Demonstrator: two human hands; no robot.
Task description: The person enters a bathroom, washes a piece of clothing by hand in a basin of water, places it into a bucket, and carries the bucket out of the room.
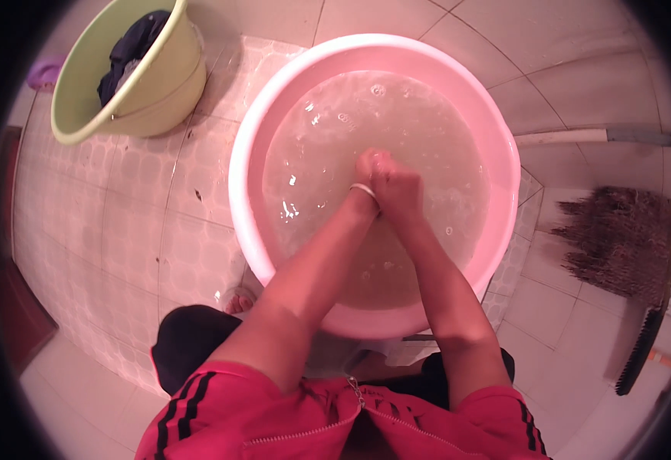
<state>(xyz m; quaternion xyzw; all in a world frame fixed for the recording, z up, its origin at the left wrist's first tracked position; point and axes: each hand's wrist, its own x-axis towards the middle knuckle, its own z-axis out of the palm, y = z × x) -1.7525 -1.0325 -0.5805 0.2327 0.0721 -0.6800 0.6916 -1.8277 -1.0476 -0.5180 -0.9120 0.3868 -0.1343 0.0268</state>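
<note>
A large pink basin (245, 218) of cloudy greyish water (328, 130) stands in front of me, with bubbles floating on the surface. My left hand (367, 166) and my right hand (398, 188) are pressed together just over the middle of the basin, at the water. Both are closed, their fingers curled in. Whatever they grip, if anything, is hidden by the fingers and the murky water. A thin white band (364, 188) circles my left wrist.
At the far left a yellow-green tub (163, 96) holds dark cloth (132, 54). Behind it lies a small purple object (44, 75). On the right are a brown bristle broom (619, 238) and a pale pole (562, 138). Tiles (132, 199) cover the floor.
</note>
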